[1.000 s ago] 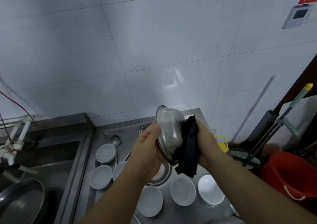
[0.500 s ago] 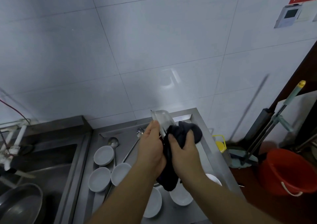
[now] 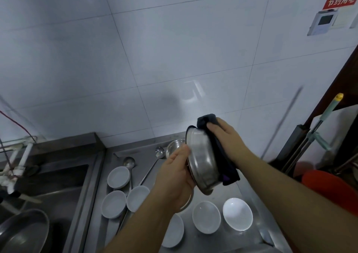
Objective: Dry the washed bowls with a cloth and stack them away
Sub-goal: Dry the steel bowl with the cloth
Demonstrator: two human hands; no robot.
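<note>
You had the steel bowl up at chest height above the desk, tilted on its edge with its outer wall facing you. Your left hand gripped it by the near rim, fingers curled round the edge, while your right hand pressed the dark cloth flat against the bowl's far side; that grip was closed on the cloth, palm spread over it.

By the look of it, you were mid-wipe on this one bowl and most of the job was ahead. No stack of dried bowls showed anywhere. Below your hands lay six white bowls open side up and apart from each other: two at the near right, one partly under your left forearm, and three shallower ones to the left. A small steel bowl sat at the back of the desk, and another steel rim peeked out under your left wrist. Whether any of these were already dry, I could not tell.

The held bowl was thin brushed metal, round, with a rolled lip and a flat base, likely slippery when wet. The white ones looked glazed and smooth. The cloth was soft and limp, hanging in a fold below the bowl. Two long-handled steel ladles lay among the dishes, and a sink sat to the left.
</note>
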